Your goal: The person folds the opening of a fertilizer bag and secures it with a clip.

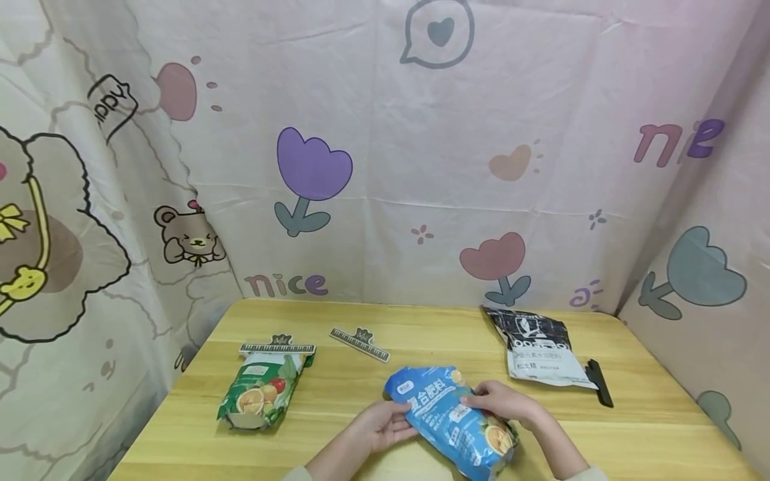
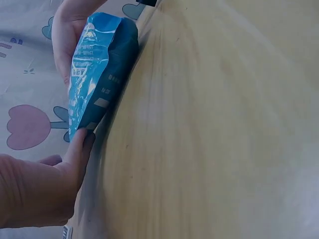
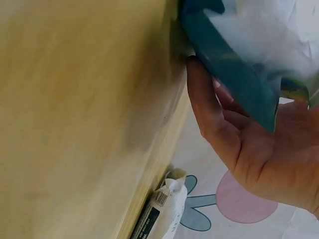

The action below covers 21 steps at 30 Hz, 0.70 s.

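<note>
A blue fertilizer bag (image 1: 442, 417) with white lettering and orange pictures is held between both hands at the table's front. My left hand (image 1: 381, 427) pinches its left edge, thumb on the printed face and fingers beneath; the left wrist view shows this hand (image 2: 42, 186) at the corner of the bag (image 2: 92, 64). On the opposite edge, my right hand (image 1: 505, 402) grips the bag with the thumb over its face. In the right wrist view the fingers of this hand (image 3: 264, 154) curl under the bag's blue side (image 3: 234, 74).
A green bag (image 1: 261, 394) stands at left, a piano-key-patterned clip (image 1: 278, 348) across its top. Another such clip (image 1: 361, 344) lies loose behind the blue bag. At right lies a black-and-white bag (image 1: 541, 354), a black clip (image 1: 599, 383) at its lower end. Printed curtains surround the wooden table (image 1: 192, 441).
</note>
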Motion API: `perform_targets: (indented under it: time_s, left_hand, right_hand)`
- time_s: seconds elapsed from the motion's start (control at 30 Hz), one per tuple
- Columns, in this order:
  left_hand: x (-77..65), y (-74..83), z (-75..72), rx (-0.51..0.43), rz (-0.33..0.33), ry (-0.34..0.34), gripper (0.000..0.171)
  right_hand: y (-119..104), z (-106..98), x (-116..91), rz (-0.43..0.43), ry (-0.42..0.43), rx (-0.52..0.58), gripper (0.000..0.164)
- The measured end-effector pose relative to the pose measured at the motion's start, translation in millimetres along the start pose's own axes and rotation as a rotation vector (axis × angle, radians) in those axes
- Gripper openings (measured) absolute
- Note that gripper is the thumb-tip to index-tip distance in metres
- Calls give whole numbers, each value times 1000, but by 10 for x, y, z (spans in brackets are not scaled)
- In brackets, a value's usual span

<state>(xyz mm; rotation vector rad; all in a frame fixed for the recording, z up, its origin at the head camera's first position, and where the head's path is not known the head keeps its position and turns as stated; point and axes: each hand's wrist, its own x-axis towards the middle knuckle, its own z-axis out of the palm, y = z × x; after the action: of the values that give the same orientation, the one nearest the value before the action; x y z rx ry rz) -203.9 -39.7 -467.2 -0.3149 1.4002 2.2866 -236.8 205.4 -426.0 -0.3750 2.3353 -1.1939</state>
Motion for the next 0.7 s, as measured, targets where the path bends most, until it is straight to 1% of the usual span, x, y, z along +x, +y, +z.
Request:
perform_targets:
  time_s: [0.1, 0.3, 0.47, 0.53, 0.6, 0.7]
  left_hand:
    - [18, 25, 0, 22, 15, -18, 24]
    - [56, 105, -1, 46, 49, -42, 28]
    - [75, 172, -27, 64, 77, -42, 28]
    - [74, 197, -35, 50, 86, -38, 29]
    - [75, 214, -39, 24, 95, -35, 30]
    - [76, 221, -40, -24, 98, -33, 32]
  right_hand:
    - [5, -3, -5, 1, 9, 14, 30]
    - [-7, -7, 2, 3, 58, 34, 30]
    - [-20, -1, 49, -14, 49, 93, 29]
    - [-21, 9, 69, -27, 42, 134, 29]
    - [-22, 24, 85, -24, 59, 185, 27]
    - [-37, 52, 104, 15, 126, 237, 35]
